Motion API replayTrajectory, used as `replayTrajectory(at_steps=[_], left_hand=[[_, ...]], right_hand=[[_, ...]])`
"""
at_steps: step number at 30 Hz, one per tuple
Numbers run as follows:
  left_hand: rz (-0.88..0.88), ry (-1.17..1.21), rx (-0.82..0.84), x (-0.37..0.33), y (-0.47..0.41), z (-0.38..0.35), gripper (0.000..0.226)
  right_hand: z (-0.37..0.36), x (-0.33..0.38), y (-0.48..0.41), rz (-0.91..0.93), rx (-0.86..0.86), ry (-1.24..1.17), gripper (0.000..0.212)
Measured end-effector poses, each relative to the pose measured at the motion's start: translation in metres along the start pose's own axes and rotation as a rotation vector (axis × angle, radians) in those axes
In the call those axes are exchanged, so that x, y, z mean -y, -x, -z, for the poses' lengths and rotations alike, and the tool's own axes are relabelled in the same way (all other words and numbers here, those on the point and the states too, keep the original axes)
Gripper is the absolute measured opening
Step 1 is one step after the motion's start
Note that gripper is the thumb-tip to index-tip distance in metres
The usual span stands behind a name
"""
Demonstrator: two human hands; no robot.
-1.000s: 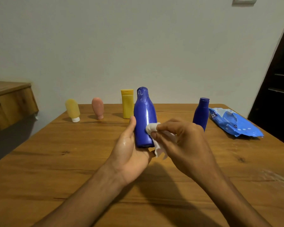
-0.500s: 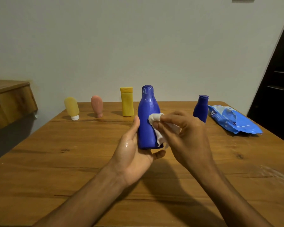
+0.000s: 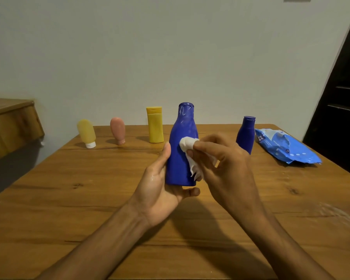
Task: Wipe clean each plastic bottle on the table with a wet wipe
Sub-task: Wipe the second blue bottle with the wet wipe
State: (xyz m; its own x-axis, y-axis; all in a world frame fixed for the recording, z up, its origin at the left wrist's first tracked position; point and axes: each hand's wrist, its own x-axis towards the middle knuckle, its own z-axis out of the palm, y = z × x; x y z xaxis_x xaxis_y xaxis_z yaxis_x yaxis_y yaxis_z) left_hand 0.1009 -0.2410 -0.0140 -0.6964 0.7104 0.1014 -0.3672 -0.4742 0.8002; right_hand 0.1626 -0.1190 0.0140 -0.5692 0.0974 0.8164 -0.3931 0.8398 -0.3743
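Bottle [image 3: 180, 158], plastic: prob. light, stiff, slick when wet; gripped low by L hand [image 3: 160, 188], thumb up side. Wipe [image 3: 187, 145] pinched by R hand [image 3: 226, 164], pressed to mid-body.

1. Kinda dim, warm indoor light, coming from above and ahead.
2. Soft-edged shadows fall on the table [image 3: 69, 199] toward the camera.
3. Wide-angle warp: the door [image 3: 341, 98] at right leans hard. Everything's slightly soft.
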Motion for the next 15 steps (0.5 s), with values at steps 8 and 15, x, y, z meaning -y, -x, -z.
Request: replayTrajectory(at_steps=[8, 15], left_hand=[[0.037, -0.047, 0.087, 0.005, -0.001, 0.002, 0.053], [0.013, -0.147, 0.049, 0.012, -0.003, 0.007, 0.055]], right_hand=[[-0.002, -0.013, -0.001, 0.1, -0.099, 0.04, 0.034], [-0.007, -0.022, 0.001, 0.148, -0.16, 0.097, 0.038]])
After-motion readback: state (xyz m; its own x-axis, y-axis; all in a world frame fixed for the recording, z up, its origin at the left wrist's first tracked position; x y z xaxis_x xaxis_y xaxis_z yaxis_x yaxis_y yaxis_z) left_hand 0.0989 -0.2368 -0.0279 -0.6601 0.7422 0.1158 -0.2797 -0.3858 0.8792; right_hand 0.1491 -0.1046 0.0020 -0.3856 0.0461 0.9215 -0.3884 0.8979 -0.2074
